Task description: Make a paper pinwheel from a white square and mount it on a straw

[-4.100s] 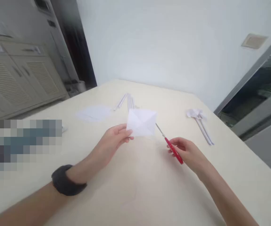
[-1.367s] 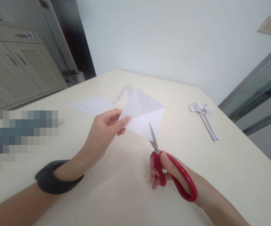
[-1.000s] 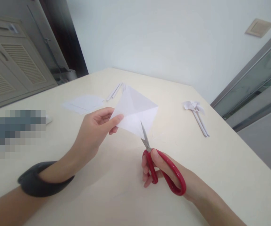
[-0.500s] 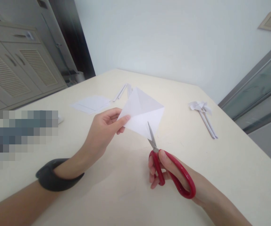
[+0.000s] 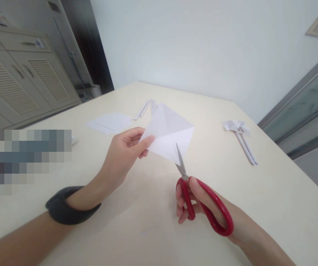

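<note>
Left hand (image 5: 123,153): pinching folded white paper (image 5: 170,135) at its left corner, held above table (image 5: 272,192).
Right hand (image 5: 203,207): fingers through red scissors (image 5: 200,199), blades at paper's lower corner.
Beyond: paper strips (image 5: 148,108), flat sheet (image 5: 109,122).

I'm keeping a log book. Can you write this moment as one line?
left hand: pinches creased white paper | right hand: red scissors, blades at paper's lower corner | table: paper strips

The single head-worn camera looked forward and down from close above the near edge of the cream table (image 5: 272,192), facing its far corner and the white wall (image 5: 203,48) behind that corner.
</note>
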`<state>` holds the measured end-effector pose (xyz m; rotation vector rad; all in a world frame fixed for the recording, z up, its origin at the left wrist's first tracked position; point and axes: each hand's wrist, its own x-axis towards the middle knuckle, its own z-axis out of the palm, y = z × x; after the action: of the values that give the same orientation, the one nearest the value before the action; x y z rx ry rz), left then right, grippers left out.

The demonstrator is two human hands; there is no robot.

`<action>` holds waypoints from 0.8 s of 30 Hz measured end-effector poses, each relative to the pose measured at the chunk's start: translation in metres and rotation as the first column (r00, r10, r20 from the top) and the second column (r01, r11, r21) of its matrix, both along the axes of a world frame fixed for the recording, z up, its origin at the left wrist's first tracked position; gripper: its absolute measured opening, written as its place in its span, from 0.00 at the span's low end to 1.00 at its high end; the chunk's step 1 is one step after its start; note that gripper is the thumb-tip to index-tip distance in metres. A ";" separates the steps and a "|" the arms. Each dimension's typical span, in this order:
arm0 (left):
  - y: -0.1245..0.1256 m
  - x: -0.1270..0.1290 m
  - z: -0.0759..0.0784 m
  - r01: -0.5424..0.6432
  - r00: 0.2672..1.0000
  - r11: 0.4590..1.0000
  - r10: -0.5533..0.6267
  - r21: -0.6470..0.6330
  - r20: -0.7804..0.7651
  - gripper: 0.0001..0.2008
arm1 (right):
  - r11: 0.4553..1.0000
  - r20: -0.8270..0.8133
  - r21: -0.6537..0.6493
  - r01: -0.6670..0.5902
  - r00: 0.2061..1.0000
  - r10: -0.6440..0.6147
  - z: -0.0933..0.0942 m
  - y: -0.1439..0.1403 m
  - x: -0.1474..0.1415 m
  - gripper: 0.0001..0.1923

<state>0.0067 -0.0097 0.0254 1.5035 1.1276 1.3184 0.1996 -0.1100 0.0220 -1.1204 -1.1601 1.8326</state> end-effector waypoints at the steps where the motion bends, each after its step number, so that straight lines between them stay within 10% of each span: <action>1: 0.000 0.000 0.000 0.000 1.000 1.000 0.000 -0.002 0.006 0.04 | 1.000 -0.008 -0.004 -0.003 1.000 0.003 0.000 0.000 0.000 0.23; 24: -0.002 0.000 0.002 0.005 1.000 1.000 -0.005 0.003 -0.023 0.05 | 1.000 -0.038 0.000 -0.009 0.999 0.009 -0.005 0.001 0.002 0.22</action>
<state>0.0071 -0.0120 0.0272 1.5261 1.1361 1.3038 0.2014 -0.1091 0.0165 -1.0782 -1.1449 1.8532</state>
